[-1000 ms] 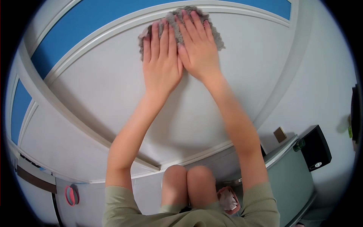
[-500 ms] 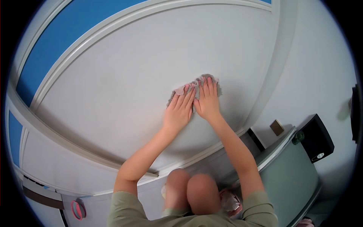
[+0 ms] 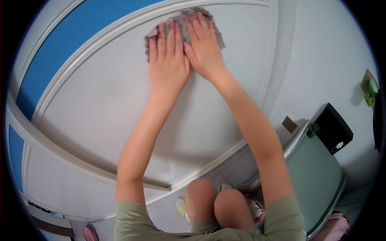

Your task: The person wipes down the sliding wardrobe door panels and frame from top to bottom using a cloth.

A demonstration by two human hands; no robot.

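A grey, fluffy cloth (image 3: 183, 29) with a pinkish folded part is pressed against a white panel (image 3: 100, 96), just below its raised upper moulding. On the cloth's left part lies my left hand (image 3: 168, 66), open and flat, with its fingers stretched upward. Beside it, my right hand (image 3: 206, 50) is also open and flat, covering the right part of the cloth. The thumbs nearly meet between them. Both arms reach up and forward, and the palms hide much of the cloth.
A blue panel (image 3: 56, 52) borders the white one. To the right stands a grey-green table (image 3: 313, 172) with a black box (image 3: 333, 128) and a small green jar (image 3: 313, 130). My bent knees (image 3: 235, 207) are below. A pink-rimmed basin (image 3: 87, 233) sits lower left.
Both hands have moved up and slightly left across the white panel with the cloth, reaching near the upper moulding. The arms are more extended, and the view has shifted slightly.
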